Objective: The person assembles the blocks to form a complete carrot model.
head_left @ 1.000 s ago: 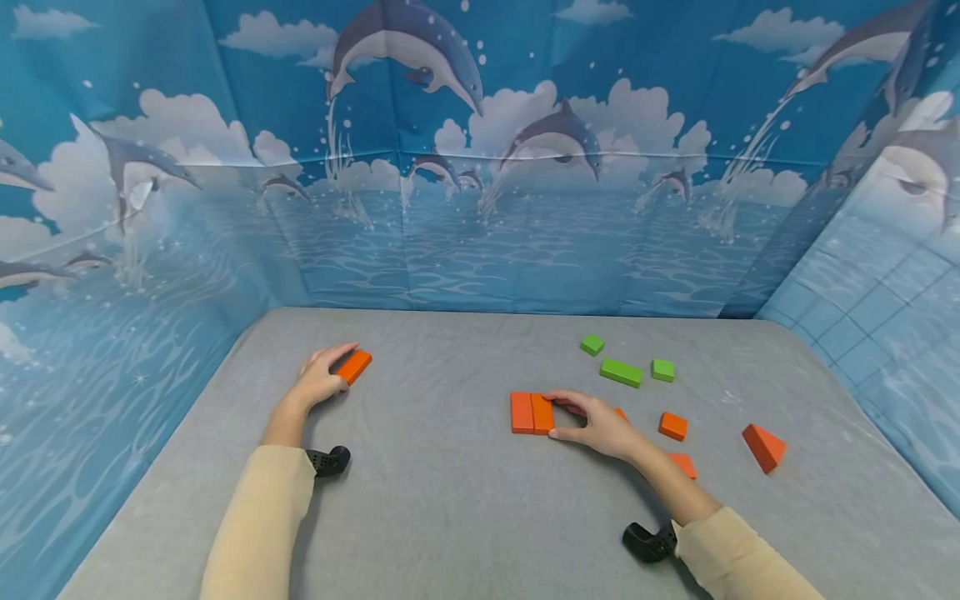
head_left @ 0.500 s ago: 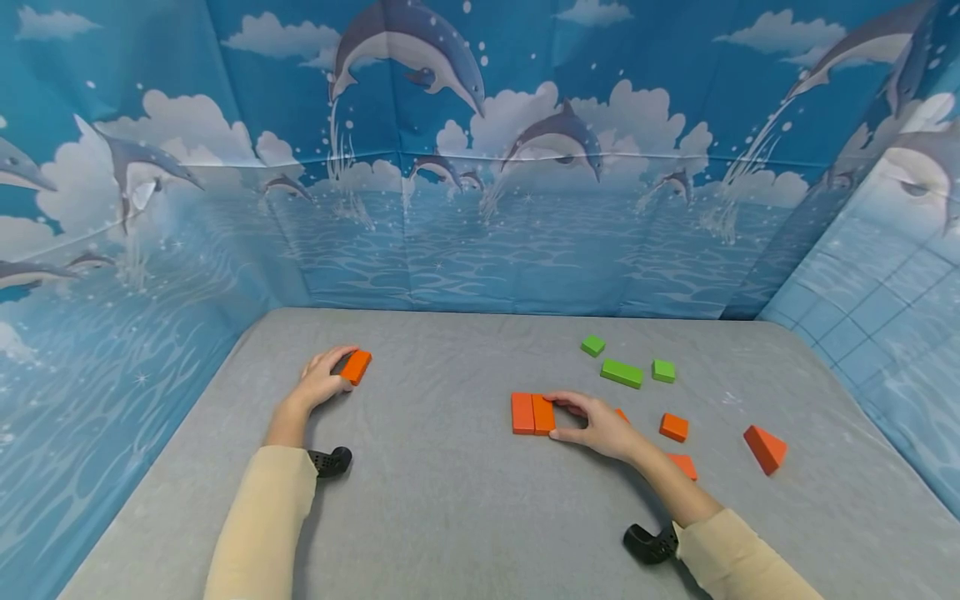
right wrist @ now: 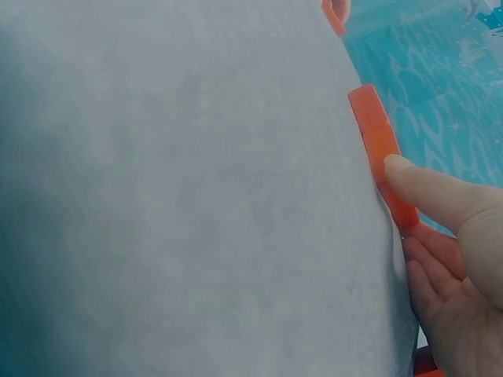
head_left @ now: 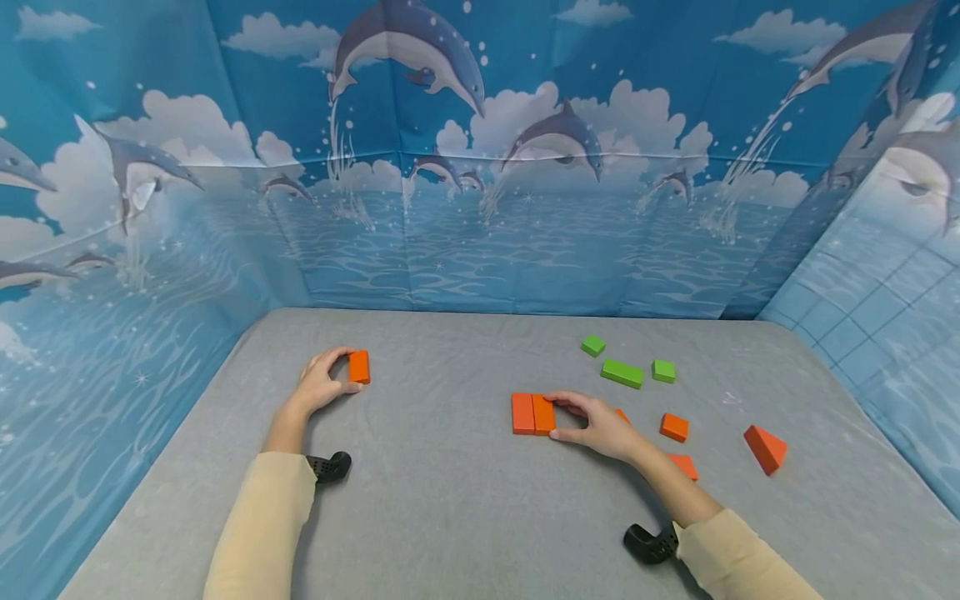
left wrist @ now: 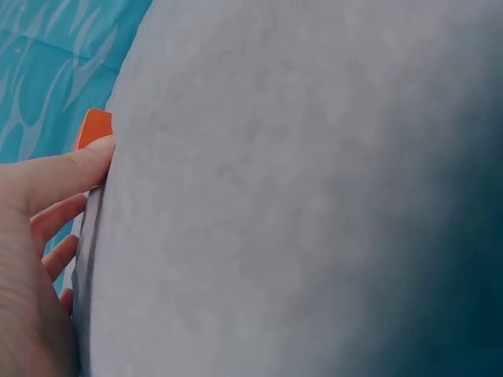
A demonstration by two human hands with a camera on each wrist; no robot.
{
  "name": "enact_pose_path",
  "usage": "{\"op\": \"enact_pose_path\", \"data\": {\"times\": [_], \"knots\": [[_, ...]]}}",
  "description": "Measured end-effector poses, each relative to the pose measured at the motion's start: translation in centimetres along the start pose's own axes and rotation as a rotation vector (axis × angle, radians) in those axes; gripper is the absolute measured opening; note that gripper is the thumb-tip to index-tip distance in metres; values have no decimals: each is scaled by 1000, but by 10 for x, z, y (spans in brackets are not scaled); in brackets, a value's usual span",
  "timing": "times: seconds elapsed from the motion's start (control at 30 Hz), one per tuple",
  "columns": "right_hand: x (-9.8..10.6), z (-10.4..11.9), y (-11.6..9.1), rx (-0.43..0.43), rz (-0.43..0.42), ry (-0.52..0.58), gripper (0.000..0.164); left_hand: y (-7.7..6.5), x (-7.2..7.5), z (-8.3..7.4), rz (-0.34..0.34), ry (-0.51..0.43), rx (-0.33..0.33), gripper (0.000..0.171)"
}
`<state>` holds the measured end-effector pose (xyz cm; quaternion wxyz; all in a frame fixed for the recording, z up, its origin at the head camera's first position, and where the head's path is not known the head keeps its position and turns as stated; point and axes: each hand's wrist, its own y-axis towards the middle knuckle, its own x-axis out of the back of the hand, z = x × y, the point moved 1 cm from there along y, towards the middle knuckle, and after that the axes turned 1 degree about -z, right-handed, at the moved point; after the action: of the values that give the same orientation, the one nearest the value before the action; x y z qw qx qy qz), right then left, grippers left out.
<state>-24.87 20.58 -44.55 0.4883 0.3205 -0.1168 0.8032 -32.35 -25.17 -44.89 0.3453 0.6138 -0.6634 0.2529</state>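
Note:
On the left of the grey surface, my left hand [head_left: 318,383] holds an orange rectangular block [head_left: 359,367] by its near and far ends, thumb at the near end. In the left wrist view only a corner of that block [left wrist: 95,126] shows past the thumb. Right of the middle, two orange rectangular blocks lie side by side with their long sides touching. My right hand [head_left: 603,427] pinches the right-hand block [head_left: 543,415] between thumb and fingers; the left-hand block [head_left: 522,413] lies against it. The right wrist view shows the thumb on an orange block [right wrist: 381,145].
Behind the right hand lie a long green block [head_left: 622,373] and two small green blocks [head_left: 592,345] [head_left: 663,371]. To its right are an orange block [head_left: 673,427], an orange triangular block [head_left: 766,449] and a partly hidden orange piece [head_left: 683,466]. A dolphin-printed curtain [head_left: 465,242] encloses the surface.
The block in my left hand has turned from a slant to nearly straight fore-and-aft, its near end swinging right. My right hand and the two blocks by it stay in place.

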Motion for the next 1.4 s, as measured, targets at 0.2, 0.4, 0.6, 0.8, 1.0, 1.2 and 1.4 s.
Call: {"op": "enact_pose_path", "data": {"times": [0.2, 0.4, 0.6, 0.8, 1.0, 1.2, 1.4], "knots": [[0, 0, 0, 1, 2, -5, 55, -4, -3, -2, -42, -35, -13, 71], [0, 1, -1, -5, -1, -9, 56, -2, -9, -15, -77, -96, -77, 71], [0, 1, -1, -10, -2, -10, 56, 3, -22, -41, -58, -142, -162, 71], [1, 2, 0, -9, -5, -19, 56, 4, -42, -76, -34, -191, -271, 70], [0, 2, 0, -5, -4, -17, 56, -3, -65, -111, 35, -188, -334, 72], [0, 2, 1, 5, -9, -14, 55, -11, -86, -135, 93, -162, -379, 70], [0, 2, 2, -5, -10, -9, 55, -17, -103, -147, 170, -140, -402, 68]]}}
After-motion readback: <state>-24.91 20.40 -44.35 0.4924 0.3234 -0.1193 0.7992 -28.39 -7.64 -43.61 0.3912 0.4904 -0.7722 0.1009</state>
